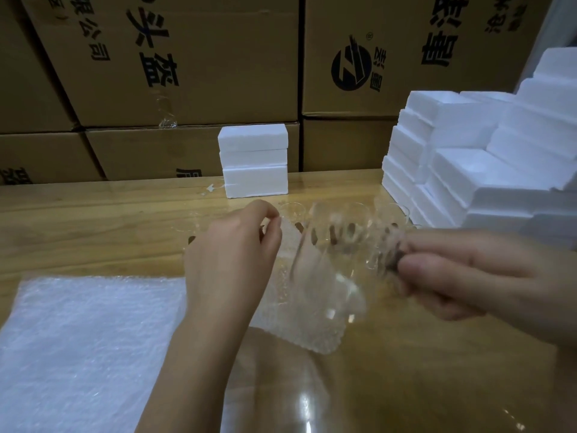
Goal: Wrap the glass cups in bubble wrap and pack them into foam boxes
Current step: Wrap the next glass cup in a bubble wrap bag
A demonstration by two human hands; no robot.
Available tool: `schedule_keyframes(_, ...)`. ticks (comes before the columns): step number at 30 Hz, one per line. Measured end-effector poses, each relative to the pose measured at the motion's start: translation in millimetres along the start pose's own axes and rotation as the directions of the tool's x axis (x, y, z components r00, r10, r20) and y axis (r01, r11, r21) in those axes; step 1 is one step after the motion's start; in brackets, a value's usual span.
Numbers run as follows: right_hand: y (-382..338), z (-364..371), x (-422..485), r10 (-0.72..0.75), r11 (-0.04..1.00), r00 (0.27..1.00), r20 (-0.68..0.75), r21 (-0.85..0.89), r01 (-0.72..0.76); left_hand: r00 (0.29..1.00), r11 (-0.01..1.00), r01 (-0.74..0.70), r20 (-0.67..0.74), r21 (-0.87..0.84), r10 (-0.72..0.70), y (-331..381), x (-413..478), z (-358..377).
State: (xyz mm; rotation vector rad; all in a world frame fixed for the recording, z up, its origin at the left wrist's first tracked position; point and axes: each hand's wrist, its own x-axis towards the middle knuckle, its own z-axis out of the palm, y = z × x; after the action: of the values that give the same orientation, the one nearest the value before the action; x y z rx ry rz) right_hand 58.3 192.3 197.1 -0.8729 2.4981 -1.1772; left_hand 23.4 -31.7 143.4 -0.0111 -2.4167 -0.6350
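A clear glass cup lies tilted above the wooden table, partly blurred. My right hand grips it from the right, fingers at its rim. A small sheet of bubble wrap hangs under and beside the cup. My left hand pinches the sheet's upper left edge between thumb and forefinger. Several more glass cups stand on the table just behind. A stack of two closed foam boxes sits at the back centre.
A pile of bubble wrap sheets lies at the near left. Many white foam boxes are stacked at the right. Cardboard cartons form a wall behind the table. A clear plastic film covers the near table edge.
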Motion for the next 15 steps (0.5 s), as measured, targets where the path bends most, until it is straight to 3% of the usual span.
schedule_keyframes(3, -11, 13, 3, 0.076, 0.955, 0.988, 0.132, -0.295, -0.034, 0.999, 1.0, -0.01, 0.041, 0.003, 0.01, 3, -1, -1)
schedule_keyframes(6, -16, 21, 11, 0.223, 0.859, 0.972, 0.074, -0.486, -0.16, 0.994, 0.997, -0.082, 0.069, 0.008, 0.081, 2, -1, -6)
schedule_keyframes(11, -12, 31, 26, 0.356, 0.765, 0.931, -0.079, -0.548, -0.339, 0.982, 0.99, -0.135, 0.126, -0.043, 0.139, 4, -3, -10)
schedule_keyframes(15, -9, 41, 40, 0.374, 0.801, 0.918, -0.133, -0.452, -0.392, 0.989, 0.983, -0.121, 0.073, -0.141, 0.132, 14, -7, -8)
